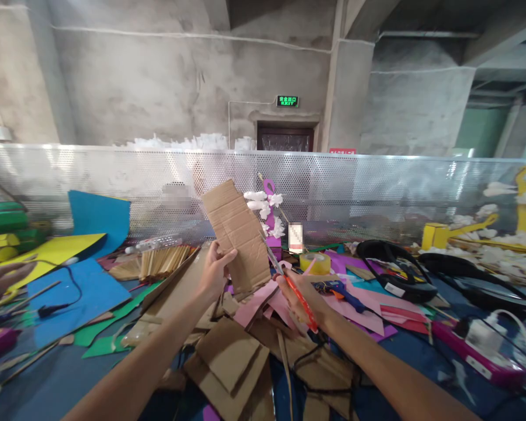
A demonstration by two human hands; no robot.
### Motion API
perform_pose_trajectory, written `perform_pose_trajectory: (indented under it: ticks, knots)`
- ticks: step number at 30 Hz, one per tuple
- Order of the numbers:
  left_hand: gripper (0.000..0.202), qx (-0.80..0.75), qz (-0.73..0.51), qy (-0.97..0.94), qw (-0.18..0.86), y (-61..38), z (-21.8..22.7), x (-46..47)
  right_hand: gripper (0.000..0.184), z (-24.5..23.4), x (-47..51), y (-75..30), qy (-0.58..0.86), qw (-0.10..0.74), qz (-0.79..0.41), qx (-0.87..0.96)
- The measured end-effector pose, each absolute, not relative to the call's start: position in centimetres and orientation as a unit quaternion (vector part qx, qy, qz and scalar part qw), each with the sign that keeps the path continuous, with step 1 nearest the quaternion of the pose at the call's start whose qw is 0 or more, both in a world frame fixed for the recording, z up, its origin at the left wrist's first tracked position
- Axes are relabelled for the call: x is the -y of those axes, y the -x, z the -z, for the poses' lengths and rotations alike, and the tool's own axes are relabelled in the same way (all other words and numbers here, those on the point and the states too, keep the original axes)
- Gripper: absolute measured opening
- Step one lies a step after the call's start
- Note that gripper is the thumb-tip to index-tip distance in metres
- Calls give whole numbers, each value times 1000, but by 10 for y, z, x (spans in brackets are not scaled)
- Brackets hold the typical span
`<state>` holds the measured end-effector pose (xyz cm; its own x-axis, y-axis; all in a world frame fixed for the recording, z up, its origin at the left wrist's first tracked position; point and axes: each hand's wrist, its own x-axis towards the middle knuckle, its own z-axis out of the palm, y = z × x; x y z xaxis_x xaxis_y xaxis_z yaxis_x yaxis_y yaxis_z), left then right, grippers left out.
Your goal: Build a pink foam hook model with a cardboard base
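Observation:
My left hand (215, 266) grips a piece of brown cardboard (239, 234) by its lower left edge and holds it up, tilted to the left. My right hand (300, 295) is closed round the orange handles of a pair of scissors (296, 292). The scissor blades point up and to the left and meet the cardboard's right edge. Whether the blades are apart there is hard to see. Below both hands lie cut cardboard pieces (228, 356) and pink sheets (258, 304).
A roll of yellow tape (314, 263), a blue glue gun (344, 294) and black headgear (397, 272) lie to the right. A purple power strip (477, 354) is at the right front. Blue board (76, 298) and wooden sticks (164, 261) lie left. Another person's hand (4, 278) shows at far left.

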<state>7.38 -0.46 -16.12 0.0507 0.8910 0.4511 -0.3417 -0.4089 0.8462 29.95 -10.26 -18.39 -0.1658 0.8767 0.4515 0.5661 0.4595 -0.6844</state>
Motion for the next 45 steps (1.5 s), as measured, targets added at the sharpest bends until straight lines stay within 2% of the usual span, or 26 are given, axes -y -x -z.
perform_pose_trajectory:
  ticks: [3, 9, 12, 15, 19, 33, 45]
  knots:
    - [53, -235, -637, -524, 514, -76, 161, 7, 54, 181, 105, -298, 476, 422, -176, 752]
    - [59, -233, -652, -519, 502, -84, 164, 16, 53, 182, 108, -294, 470, 432, -222, 737]
    - [62, -213, -659, -534, 485, -88, 163, 21, 54, 182, 111, -293, 481, 455, -194, 724]
    - [63, -208, -659, -555, 463, -89, 162, 23, 54, 179, 114, -295, 490, 425, -166, 743]
    - [63, -227, -656, -573, 436, -88, 163, 22, 54, 176, 117, -298, 500, 392, -173, 752]
    - [56, -228, -663, -535, 471, -93, 164, 24, 52, 190, 104, -298, 504, 422, -125, 743]
    - [55, -247, -634, -556, 476, -92, 165, 28, 52, 185, 110, -294, 503, 435, -146, 732]
